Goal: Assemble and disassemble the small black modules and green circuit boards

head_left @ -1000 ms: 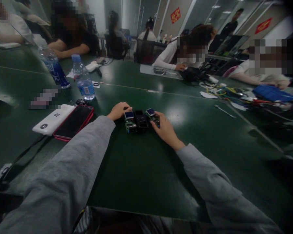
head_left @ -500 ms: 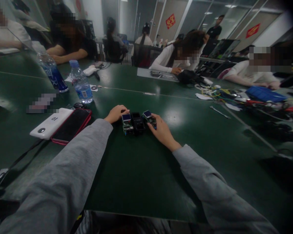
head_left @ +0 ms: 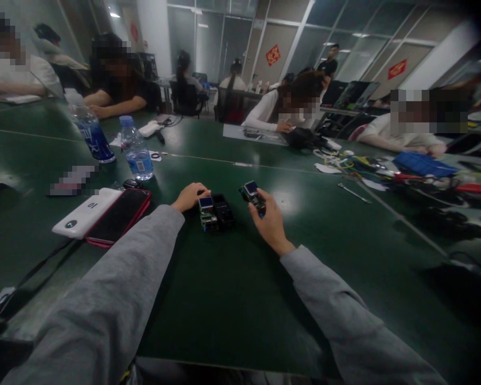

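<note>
Right grip [head_left: 271, 221] is pinching circuit board [head_left: 253, 194] mid-frame

A red-cased phone [head_left: 120, 215] is lying left of centre. The left grip [head_left: 189, 197], its hold unclear, is resting at a second board [head_left: 206, 215]; a black case [head_left: 223, 210] is lying between the boards. Bottles [head_left: 138, 155] are standing upper left, cables [head_left: 363, 162] sprawling upper right.

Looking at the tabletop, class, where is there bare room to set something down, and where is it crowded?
Bare green table lies between the gray sleeves, from the circuit boards to the near edge; another patch lies between the right hand and the wrench. Crowded: left, around the red-edged phone, white device and bottles; far right, around the tangled cables.
</note>
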A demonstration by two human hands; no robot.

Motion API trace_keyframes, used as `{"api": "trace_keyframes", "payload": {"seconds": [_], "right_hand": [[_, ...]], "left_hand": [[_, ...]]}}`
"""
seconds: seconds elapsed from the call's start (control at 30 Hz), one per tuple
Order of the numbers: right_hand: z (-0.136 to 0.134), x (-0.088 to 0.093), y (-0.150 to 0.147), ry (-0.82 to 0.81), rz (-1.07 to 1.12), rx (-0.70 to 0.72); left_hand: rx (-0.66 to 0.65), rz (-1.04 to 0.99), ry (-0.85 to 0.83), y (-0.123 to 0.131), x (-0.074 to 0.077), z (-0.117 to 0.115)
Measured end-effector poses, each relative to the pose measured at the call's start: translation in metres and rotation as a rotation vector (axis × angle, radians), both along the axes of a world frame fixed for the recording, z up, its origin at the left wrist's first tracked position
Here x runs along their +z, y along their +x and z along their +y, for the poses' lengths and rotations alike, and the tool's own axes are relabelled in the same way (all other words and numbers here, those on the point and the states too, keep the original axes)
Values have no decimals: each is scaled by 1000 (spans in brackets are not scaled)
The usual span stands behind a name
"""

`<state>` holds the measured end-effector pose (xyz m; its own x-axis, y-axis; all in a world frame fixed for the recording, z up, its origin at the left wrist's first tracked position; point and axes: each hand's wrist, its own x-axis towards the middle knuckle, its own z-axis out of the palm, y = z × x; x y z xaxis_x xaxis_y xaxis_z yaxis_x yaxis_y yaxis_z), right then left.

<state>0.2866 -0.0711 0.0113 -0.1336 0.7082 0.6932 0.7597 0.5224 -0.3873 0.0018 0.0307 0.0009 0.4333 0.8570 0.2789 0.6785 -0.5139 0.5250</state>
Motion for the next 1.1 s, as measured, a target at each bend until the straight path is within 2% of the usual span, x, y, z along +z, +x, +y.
{"api": "trace_keyframes", "payload": {"seconds": [0.07,0.2,0.47,0.6,0.7,0.8,0.9,1.0,1.1], "right_hand": [[7,-4,8,16,19,-59],[15,-11,18,-61,43,-123],[9,-11,11,-206,-205,-53],[8,-6,7,-119,-228,-44],[-5,4,-6,-13,-204,-35],[-27,15,-29,5,-261,79],[-43,19,-48,-69,-390,249],[-46,18,-55,-163,-462,374],[-42,16,-52,-196,-420,404]], "left_hand": [[-4,1,-4,0,2,-1],[-8,4,-10,0,3,-2],[-9,2,6,-1,-3,2],[-17,3,17,0,-4,4],[-15,3,19,0,-4,4],[-14,-4,27,0,-5,4],[-13,-14,40,0,-6,4],[3,-11,33,0,-6,4],[6,-8,30,1,-4,3]]}}
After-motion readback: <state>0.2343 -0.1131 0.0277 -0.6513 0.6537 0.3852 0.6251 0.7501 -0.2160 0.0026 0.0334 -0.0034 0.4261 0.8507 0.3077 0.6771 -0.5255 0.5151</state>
